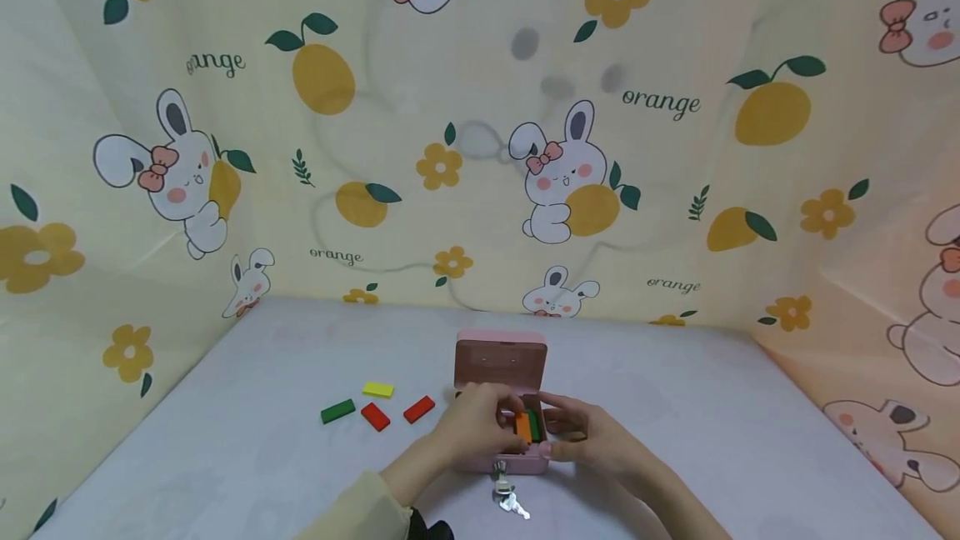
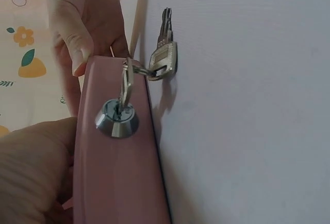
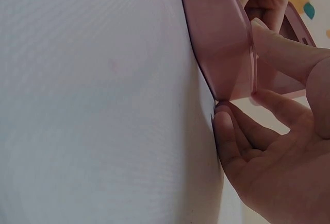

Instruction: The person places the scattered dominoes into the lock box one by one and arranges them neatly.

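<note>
A pink metal cash box (image 1: 528, 465) stands on the table with its lid (image 1: 498, 363) raised at the back. My left hand (image 1: 476, 423) reaches into it and pinches an orange block (image 1: 522, 427) between thumb and fingers. Just right of that, a green block (image 1: 534, 425) stands inside the box. My right hand (image 1: 592, 440) holds the box's right side; in the right wrist view its thumb (image 3: 286, 49) lies on the rim and other fingers touch the side near the bottom. The left wrist view hides the left fingertips behind the front wall.
One key sits in the front lock (image 2: 117, 118), and more keys (image 1: 512, 502) hang from it onto the table (image 1: 262, 473). Left of the box lie a green block (image 1: 337, 411), a yellow block (image 1: 378, 390) and two red blocks (image 1: 375, 417). A printed cloth (image 1: 480, 190) surrounds the table.
</note>
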Motion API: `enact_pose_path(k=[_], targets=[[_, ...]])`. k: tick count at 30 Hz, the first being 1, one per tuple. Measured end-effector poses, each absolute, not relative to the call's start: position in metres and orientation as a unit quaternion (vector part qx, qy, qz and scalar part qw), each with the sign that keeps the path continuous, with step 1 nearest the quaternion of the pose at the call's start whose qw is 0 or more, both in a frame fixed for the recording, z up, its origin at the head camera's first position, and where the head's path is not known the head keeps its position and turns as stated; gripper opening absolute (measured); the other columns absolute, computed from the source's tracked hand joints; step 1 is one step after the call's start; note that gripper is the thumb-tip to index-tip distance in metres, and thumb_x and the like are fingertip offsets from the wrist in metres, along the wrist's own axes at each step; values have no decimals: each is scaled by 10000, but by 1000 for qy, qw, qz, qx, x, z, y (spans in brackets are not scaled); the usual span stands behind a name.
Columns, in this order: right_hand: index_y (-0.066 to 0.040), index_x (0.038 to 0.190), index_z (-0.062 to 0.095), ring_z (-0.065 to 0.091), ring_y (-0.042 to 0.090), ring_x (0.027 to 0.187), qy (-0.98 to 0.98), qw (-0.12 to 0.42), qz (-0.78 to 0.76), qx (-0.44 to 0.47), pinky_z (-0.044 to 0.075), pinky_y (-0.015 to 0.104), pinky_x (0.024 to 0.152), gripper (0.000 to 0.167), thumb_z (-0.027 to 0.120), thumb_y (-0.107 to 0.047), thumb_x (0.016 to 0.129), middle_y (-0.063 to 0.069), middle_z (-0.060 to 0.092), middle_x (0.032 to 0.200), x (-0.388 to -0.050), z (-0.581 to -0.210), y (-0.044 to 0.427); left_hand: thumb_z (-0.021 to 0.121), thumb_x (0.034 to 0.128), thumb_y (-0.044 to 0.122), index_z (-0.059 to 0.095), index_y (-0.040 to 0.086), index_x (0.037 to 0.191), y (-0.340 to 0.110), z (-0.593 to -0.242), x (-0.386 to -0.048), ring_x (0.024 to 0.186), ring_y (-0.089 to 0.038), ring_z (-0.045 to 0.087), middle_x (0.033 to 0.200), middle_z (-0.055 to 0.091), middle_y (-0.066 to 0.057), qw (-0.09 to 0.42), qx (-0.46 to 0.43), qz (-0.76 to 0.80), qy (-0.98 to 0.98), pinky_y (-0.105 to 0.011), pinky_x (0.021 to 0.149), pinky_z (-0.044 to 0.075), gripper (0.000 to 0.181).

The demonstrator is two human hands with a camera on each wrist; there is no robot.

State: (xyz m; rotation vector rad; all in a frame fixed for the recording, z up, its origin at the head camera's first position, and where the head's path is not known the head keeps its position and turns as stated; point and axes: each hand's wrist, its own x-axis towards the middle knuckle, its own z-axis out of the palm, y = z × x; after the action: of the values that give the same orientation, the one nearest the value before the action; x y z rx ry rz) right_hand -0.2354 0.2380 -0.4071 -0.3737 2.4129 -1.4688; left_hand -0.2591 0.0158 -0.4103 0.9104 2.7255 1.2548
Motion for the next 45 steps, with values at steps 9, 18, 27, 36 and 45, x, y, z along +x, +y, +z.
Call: enact_pose_path(k=[9, 18, 27, 36, 45], targets=[[-134, 1491, 432, 509, 389, 1223, 841, 145, -506, -121, 359, 644, 980, 760, 799, -244, 834, 162, 565, 1332, -235, -406, 237, 877, 725, 145, 720, 72, 969, 18, -410, -257, 651, -58, 506, 785, 644, 48, -31, 285, 375, 881, -212, 580, 444, 299], [-125, 1492, 428, 534, 375, 1198, 830, 144, -519, -143, 361, 633, 988, 746, 786, -199, 841, 187, 554, 1341, -235, -408, 239, 897, 696, 158, 714, 77, 944, 19, -413, -257, 651, -61, 504, 778, 635, 66, -49, 284, 347, 893, -220, 583, 440, 318], [-97, 1492, 420, 531, 393, 1199, 828, 142, -523, -144, 341, 648, 992, 740, 779, -185, 851, 200, 556, 1331, -235, -407, 239, 915, 674, 180, 719, 103, 949, 20, -415, -259, 681, -44, 536, 827, 661, 81, -60, 285, 341, 894, -219, 626, 454, 346], [-105, 1485, 434, 521, 401, 1205, 838, 141, -510, -132, 340, 658, 986, 749, 795, -226, 840, 183, 559, 1326, -235, -407, 238, 919, 669, 157, 716, 99, 962, 19, -417, -259, 726, -63, 593, 856, 675, 70, -62, 292, 357, 885, -207, 662, 481, 362], [-109, 1492, 423, 521, 398, 1211, 826, 143, -526, -144, 340, 658, 987, 731, 773, -185, 854, 205, 539, 1353, -235, -408, 238, 904, 686, 114, 715, 63, 1010, 18, -417, -260, 746, -69, 597, 906, 701, 26, -54, 294, 370, 880, -200, 681, 495, 378]])
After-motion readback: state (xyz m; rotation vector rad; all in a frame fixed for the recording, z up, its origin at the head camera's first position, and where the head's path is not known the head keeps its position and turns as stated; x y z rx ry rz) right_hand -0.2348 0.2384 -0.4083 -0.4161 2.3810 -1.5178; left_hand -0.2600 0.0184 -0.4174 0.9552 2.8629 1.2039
